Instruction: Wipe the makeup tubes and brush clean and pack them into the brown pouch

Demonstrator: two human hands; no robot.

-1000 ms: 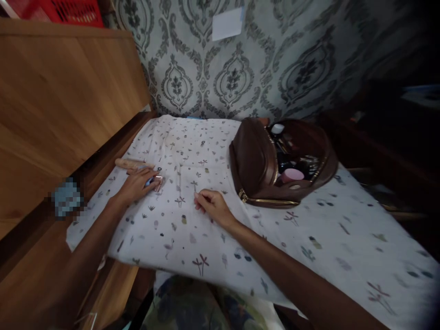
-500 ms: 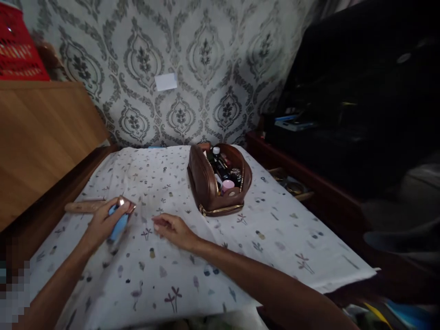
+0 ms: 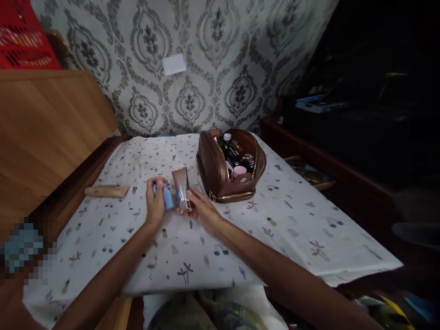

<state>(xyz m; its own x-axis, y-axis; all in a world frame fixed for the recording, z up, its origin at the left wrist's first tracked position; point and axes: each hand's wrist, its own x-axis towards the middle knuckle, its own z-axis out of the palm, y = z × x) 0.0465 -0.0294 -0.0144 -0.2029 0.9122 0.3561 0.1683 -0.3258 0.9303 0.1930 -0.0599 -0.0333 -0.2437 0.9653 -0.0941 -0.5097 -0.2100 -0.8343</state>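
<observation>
A pinkish-bronze squeeze tube [image 3: 180, 180] with a shiny cap is tilted upright, cap down, in my right hand [image 3: 203, 210], whose fingers close round the cap end. My left hand [image 3: 156, 201] grips a small light-blue piece [image 3: 167, 196], perhaps a cloth or sponge, just left of the tube. On the cloth farther left lies a beige tube [image 3: 107, 191], apart from both hands. Beyond my right hand stands a brown zip bag [image 3: 223, 165], unzipped. Inside it are a dark bottle with a white cap [image 3: 227, 137], a pink round item [image 3: 239, 172] and several small dark items.
A white patterned cloth [image 3: 185, 250] covers the table. Along the left stands a wooden panel [image 3: 58, 123] with a red basket [image 3: 25, 39] above it. A large dark screen [image 3: 378, 68] and an open compartment [image 3: 309, 172] are on the right. Patterned wallpaper backs the table.
The bronze tube has passed from my left hand into my right. My left hand has moved right, away from the beige tube, keeping the blue piece. The view has shifted slightly.
</observation>
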